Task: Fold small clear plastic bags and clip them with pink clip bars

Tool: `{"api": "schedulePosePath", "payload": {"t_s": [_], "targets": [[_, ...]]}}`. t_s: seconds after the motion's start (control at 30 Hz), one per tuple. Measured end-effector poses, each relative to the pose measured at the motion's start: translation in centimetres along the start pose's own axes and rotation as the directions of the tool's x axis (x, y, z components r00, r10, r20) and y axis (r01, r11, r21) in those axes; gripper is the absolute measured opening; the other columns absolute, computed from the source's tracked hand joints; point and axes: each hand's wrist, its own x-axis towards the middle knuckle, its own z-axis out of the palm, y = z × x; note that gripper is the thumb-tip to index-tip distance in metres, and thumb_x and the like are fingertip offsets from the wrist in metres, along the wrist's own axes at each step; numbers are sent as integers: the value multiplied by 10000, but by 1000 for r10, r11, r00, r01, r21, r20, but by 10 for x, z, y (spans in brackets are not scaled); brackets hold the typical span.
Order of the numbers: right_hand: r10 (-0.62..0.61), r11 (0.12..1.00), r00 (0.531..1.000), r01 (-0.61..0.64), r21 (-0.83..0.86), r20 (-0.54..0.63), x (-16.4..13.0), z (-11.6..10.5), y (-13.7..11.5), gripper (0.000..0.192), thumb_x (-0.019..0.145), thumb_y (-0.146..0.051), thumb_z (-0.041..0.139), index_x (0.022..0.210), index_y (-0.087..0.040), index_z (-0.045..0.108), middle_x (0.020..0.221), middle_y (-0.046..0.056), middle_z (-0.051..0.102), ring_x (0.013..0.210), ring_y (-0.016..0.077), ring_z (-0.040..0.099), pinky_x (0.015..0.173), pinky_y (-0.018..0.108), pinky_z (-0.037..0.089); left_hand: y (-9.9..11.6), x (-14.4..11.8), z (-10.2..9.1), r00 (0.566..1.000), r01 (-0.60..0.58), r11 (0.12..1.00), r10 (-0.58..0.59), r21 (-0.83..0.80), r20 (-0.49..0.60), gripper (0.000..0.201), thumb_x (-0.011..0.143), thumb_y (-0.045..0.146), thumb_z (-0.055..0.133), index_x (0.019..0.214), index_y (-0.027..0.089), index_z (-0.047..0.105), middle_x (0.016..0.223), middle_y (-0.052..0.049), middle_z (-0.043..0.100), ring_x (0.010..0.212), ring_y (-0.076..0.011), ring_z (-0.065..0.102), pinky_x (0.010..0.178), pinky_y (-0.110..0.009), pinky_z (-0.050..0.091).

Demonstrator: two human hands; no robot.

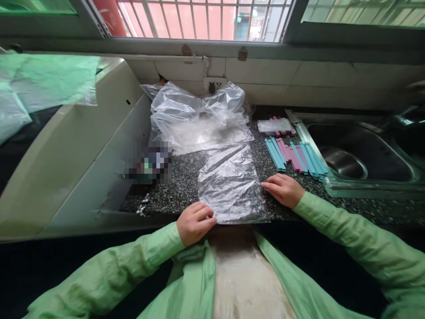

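Speckled dark stone countertop [186, 181] below a barred window [206, 20] is the work surface. My left hand [195, 223] has fingers curled, tips pinching the near-left corner of a flat clear plastic bag [232, 181] at the counter's front edge. My right hand [283, 189] lies flat, fingers together, tips pressing the bag's right edge; nothing is enclosed in that palm. Bag lies flat btwn both hands, long axis running away from me, near edge just at the counter lip.

Beyond the bag, touching its far end: crumpled pile of clear plastic bags [195, 115] against the tiled wall. Just beyond my right hand: row of blue and pink sealing sticks [295, 157], side by side. Farther back, a smaller packet of pink sticks [277, 126] in clear wrap. Right of the sticks: steel sink [365, 155]. Left of my left hand: white appliance [76, 146], w/ a blurred item beside it.
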Motion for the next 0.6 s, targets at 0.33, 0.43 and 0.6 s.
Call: {"api": "schedulePosePath", "payload": {"t_s": [0.33, 0.43, 0.6], "targets": [[-13, 995, 999, 10, 95, 34, 22, 3, 8, 231, 828, -266, 451, 976, -217, 622, 846, 74, 598, 772, 181, 510, 718, 333, 461, 1, 41, -42, 899, 335, 853, -416, -401, -135, 57, 749, 125, 555, 743, 167, 593, 712, -34, 548, 652, -108, 534, 582, -228, 463], [3, 981, 1000, -8, 194, 25, 17, 4, 3, 241, 807, -274, 460, 987, -205, 605, 854, 75, 588, 776, 179, 509, 713, 339, 460, -8, 55, -44, 811, 456, 725, -577, -517, -95, 111, 762, 230, 557, 683, 159, 590, 698, -44, 547, 633, -116, 537, 549, -233, 461], [25, 959, 999, -35, 283, 37, 14, 13, 3, 357, 752, -433, 527, 980, -167, 593, 871, 99, 586, 789, 200, 515, 707, 361, 457, -33, 79, -39, 668, 550, 497, -745, -671, -4, 223, 689, 354, 620, 635, 148, 554, 637, -6, 532, 481, -72, 506, 457, -207, 439]]}}
